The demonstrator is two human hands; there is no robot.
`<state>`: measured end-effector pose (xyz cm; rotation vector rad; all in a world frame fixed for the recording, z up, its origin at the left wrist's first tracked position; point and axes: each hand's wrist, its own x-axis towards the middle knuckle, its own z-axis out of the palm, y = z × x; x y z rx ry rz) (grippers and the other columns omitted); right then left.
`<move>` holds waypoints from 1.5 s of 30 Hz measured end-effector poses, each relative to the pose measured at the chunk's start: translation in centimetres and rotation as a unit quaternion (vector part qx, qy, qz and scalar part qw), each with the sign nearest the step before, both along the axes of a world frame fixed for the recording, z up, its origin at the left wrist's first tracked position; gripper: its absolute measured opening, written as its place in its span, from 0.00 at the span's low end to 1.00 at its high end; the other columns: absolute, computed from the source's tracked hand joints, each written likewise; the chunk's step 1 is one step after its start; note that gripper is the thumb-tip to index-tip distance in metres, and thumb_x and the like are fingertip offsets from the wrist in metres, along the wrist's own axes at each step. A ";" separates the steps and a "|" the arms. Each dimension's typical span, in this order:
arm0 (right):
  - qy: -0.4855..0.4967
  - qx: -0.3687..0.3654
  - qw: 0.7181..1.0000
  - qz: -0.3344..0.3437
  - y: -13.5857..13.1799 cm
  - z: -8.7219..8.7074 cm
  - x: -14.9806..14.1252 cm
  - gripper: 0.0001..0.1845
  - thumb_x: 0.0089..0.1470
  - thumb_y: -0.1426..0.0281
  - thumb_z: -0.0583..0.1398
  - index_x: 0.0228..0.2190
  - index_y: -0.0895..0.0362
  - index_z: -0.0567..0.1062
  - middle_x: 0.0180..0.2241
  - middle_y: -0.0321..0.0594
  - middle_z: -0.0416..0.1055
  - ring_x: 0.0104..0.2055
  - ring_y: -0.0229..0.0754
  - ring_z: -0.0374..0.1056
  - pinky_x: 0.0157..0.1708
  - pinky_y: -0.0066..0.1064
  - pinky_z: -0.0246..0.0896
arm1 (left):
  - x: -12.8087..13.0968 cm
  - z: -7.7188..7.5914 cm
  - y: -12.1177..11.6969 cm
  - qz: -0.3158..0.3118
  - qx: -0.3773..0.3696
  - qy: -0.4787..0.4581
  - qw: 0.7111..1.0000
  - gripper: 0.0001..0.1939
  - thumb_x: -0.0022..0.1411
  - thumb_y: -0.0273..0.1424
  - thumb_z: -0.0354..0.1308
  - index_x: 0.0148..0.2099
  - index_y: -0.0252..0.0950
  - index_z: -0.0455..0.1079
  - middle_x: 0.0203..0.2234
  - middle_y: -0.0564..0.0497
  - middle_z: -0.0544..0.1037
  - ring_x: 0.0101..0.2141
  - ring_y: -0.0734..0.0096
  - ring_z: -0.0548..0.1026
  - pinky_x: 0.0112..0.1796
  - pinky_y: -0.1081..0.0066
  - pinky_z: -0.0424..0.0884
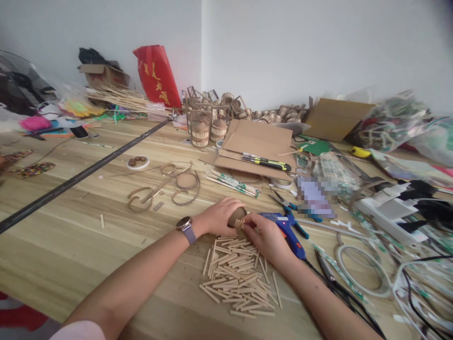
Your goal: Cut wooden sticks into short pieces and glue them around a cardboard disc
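Observation:
My left hand [220,215] is wrapped round a short brown cardboard tube [236,216], held just above the table. A few small wooden sticks [239,224] stand side by side on the tube's near face. There, the fingers of my right hand [264,236] are pinched together at a short wooden stick, partly hidden by the fingertips. Below both hands lies a loose pile of short wooden sticks [240,281]. Beside my right hand rests a blue glue gun [290,232] with a small red light, its nozzle hidden.
Pliers [283,200] and a power strip [387,212] lie to the right, among cables and a tape roll [364,290]. Cardboard [253,139] carries a utility knife [267,163]. Small barrel-shaped baskets [200,134] stand behind. Curled strips [186,182] lie to the left.

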<state>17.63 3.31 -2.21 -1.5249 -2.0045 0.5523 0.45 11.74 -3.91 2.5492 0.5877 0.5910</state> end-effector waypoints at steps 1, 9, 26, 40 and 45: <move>0.000 0.001 1.000 -0.001 0.0 0.0 0.0 0.06 0.53 0.74 0.55 0.27 0.55 0.71 0.25 0.36 0.73 0.27 0.40 0.68 0.28 0.28 0.58 | 0.0 0.0 0.0 -0.001 -0.001 0.000 1.000 0.37 0.42 0.28 0.66 0.56 0.31 0.59 0.52 0.40 0.68 0.55 0.52 0.63 0.57 0.57 0.61; -0.004 0.004 1.000 0.002 0.0 -0.1 0.0 0.06 0.53 0.75 0.55 0.27 0.55 0.71 0.25 0.36 0.72 0.27 0.40 0.68 0.28 0.28 0.58 | 0.0 -0.2 0.0 -0.002 -0.002 -0.002 1.000 0.38 0.42 0.27 0.64 0.57 0.33 0.59 0.52 0.41 0.68 0.55 0.53 0.63 0.57 0.57 0.61; -0.068 0.062 0.996 -0.021 -0.4 1.7 1.0 0.13 0.54 0.72 0.56 0.43 0.56 0.72 0.27 0.38 0.72 0.29 0.42 0.68 0.30 0.30 0.61 | -0.1 -0.2 -0.1 0.001 0.012 -0.004 1.000 0.37 0.46 0.27 0.62 0.59 0.34 0.57 0.55 0.41 0.66 0.58 0.54 0.61 0.58 0.55 0.58; -0.308 -0.073 0.930 -0.185 -3.3 1.0 7.5 0.17 0.56 0.58 0.55 0.32 0.58 0.75 0.32 0.53 0.77 0.33 0.54 0.74 0.30 0.37 0.62 | 0.0 -0.2 -0.6 0.054 0.036 0.018 0.998 0.36 0.49 0.33 0.63 0.60 0.34 0.57 0.56 0.40 0.67 0.56 0.53 0.61 0.57 0.55 0.59; -0.160 -0.087 0.964 -0.196 -2.8 0.4 8.5 0.17 0.50 0.56 0.58 0.32 0.58 0.75 0.31 0.49 0.77 0.33 0.53 0.73 0.31 0.37 0.63 | -0.1 -0.3 -0.5 0.049 0.026 0.014 0.998 0.36 0.49 0.32 0.63 0.60 0.33 0.57 0.55 0.40 0.67 0.56 0.54 0.61 0.57 0.56 0.60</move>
